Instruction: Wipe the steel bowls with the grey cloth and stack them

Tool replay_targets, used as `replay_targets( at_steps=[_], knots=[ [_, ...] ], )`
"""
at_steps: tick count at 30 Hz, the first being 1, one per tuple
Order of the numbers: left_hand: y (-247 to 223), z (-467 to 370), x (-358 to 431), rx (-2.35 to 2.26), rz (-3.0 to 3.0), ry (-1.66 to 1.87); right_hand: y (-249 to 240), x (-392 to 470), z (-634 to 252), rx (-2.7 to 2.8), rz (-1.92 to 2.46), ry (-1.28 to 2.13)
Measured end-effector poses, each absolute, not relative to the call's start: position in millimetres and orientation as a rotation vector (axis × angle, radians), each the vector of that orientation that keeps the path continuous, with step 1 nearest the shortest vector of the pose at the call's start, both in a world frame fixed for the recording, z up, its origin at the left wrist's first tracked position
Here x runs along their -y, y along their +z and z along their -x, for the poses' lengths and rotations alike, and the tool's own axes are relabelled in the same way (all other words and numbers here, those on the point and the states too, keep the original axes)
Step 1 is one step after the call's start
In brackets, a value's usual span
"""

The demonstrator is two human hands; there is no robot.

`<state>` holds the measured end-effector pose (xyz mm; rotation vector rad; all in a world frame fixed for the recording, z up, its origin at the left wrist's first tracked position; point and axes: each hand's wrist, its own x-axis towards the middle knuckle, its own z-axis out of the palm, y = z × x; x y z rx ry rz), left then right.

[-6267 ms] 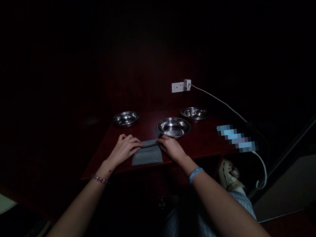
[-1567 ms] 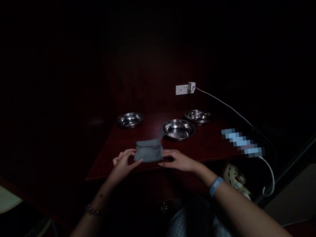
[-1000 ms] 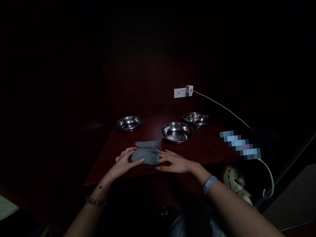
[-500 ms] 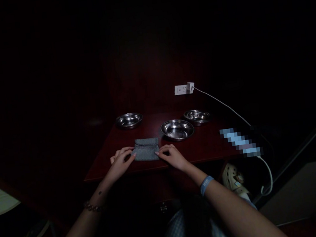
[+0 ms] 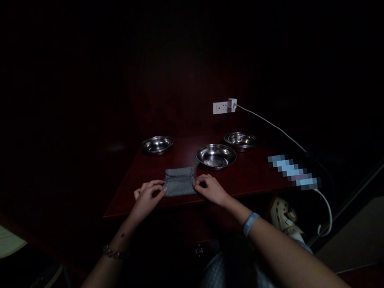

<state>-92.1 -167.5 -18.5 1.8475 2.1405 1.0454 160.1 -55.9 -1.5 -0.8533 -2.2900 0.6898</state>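
Observation:
A small, flat grey cloth (image 5: 180,186) lies near the front edge of the dark red table, with a dark seam-like line running across it. Whether it is folded or a pouch I cannot tell. My left hand (image 5: 150,194) pinches its left edge between thumb and fingers. At the opposite edge, the thumb and forefinger of my right hand (image 5: 211,189) are closed on the cloth's right side. Just beyond my right hand is a shiny steel bowl (image 5: 216,157).
Two more steel bowls stand farther back, one left bowl (image 5: 157,146) and one right bowl (image 5: 240,141). A white charger (image 5: 232,104) sits in a wall socket; its cable (image 5: 270,124) runs down to a blurred-out device (image 5: 293,172) at the table's right.
My right fingers have closed in at the cloth's right edge, and the cloth's upper fold lies a little differently. The whole view has shifted slightly.

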Motion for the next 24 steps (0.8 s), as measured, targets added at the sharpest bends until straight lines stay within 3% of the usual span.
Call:
replay_targets(
  at_steps=[19,24],
  knots=[
    [-8.4,89.6,174.4,-2.157,-1.962,0.895,-10.3,52.3,-166.2,2.205,0.771,0.746],
    [-1.7,90.2,175.2,-1.886,-2.232,0.775,-5.8,55.6,-172.0,2.340,0.602,0.721]
  ],
)
